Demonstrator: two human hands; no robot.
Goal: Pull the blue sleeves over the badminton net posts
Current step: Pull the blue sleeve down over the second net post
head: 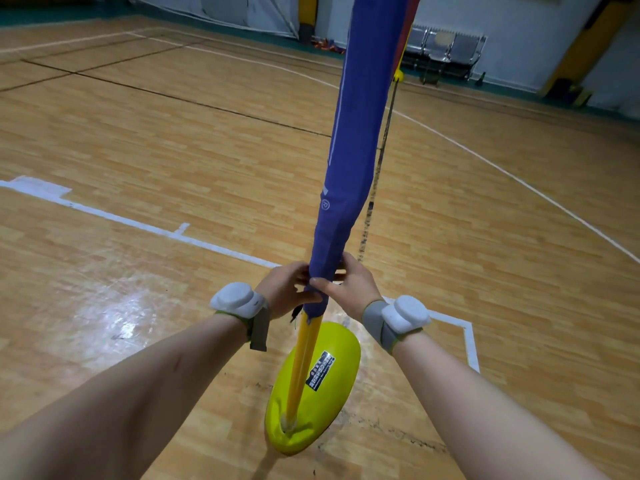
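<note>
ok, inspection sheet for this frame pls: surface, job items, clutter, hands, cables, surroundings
Surface: wooden gym floor with white and dark court lines and a glare patch near the left arm.
Job's things: blue sleeve covers most of the yellow post. The post is bare below the hem down to the yellow base.
Clutter: small items along the far wall, too far to identify.
Grippers: left hand and right hand both grip the sleeve's lower hem.
Cables: nothing seen. A dark net edge hangs behind the sleeve.
Surroundings: metal seats against the far wall.
</note>
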